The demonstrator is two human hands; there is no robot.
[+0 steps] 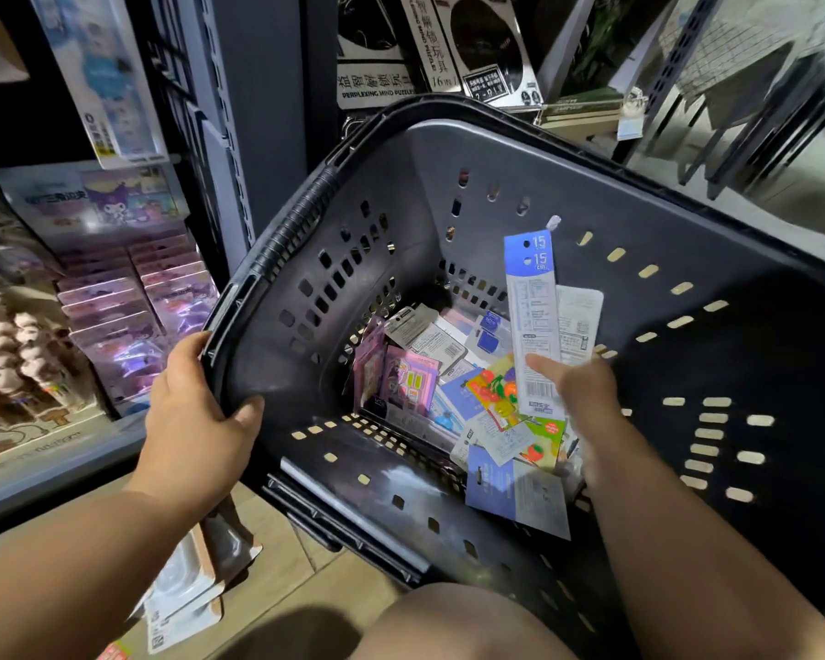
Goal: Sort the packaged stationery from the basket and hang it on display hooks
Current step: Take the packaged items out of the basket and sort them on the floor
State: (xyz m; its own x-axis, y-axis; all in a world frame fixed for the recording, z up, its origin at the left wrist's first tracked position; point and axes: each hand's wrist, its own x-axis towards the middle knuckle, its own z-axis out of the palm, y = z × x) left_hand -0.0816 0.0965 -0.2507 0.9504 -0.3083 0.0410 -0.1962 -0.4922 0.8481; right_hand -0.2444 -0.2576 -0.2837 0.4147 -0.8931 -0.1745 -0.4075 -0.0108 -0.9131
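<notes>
A 15 cm ruler pack [530,321], pinched under the right hand [587,390]'s thumb, stands inside the dark basket [448,117], whose rim the left hand [196,414] grips. Many packets [448,378] lie inside; the sorting looks far from finished.

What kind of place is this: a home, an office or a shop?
Most likely a stationery and toy shop. Rows of identical character-themed packs fill the shelf at left, boxed puzzles stand behind, and the left hand grips a shopping basket of packaged stationery while the right hand holds a ruler pack.
</notes>
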